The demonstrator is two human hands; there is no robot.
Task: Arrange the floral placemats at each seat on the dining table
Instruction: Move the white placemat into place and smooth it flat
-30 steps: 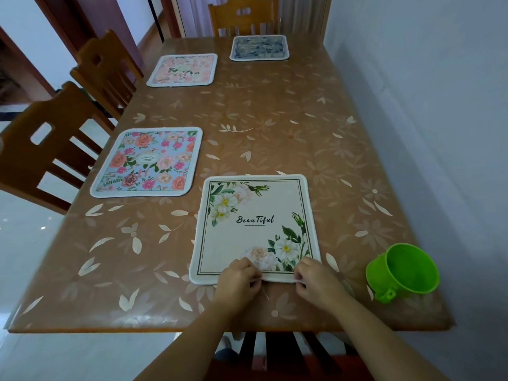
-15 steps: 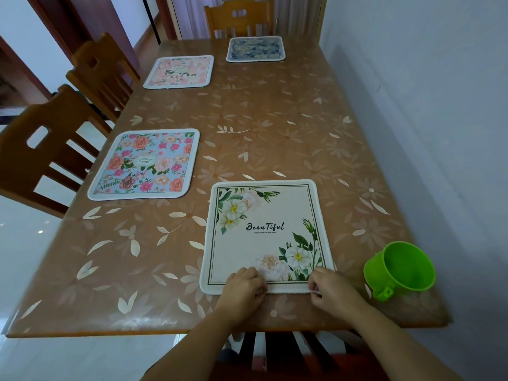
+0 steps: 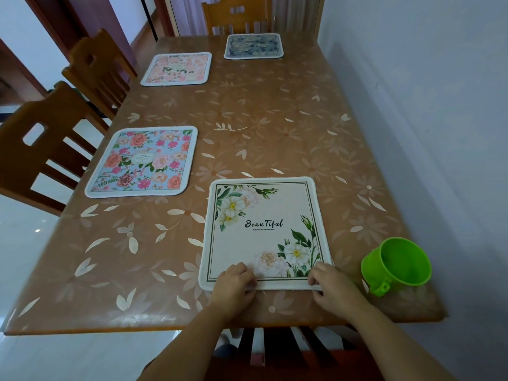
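A cream placemat (image 3: 264, 232) printed with white flowers and the word "Beautiful" lies flat near the front edge of the table (image 3: 275, 127). My left hand (image 3: 233, 287) pinches its near edge left of the middle. My right hand (image 3: 334, 284) pinches the same edge at the right corner. A blue placemat (image 3: 143, 160) with pink flowers lies at the left side seat. Farther back on the left is a pink placemat (image 3: 177, 68). A dark blue placemat (image 3: 253, 46) sits at the far end.
A green plastic cup (image 3: 397, 264) stands at the front right corner, close to my right hand. Two wooden chairs (image 3: 41, 149) stand along the left side, one chair (image 3: 237, 15) at the far end, one chair back (image 3: 275, 347) below me. A white wall (image 3: 426, 105) runs along the table's right edge.
The cream placemat has slid to the right and turned square to the table's edge, with both hands still on its near edge.
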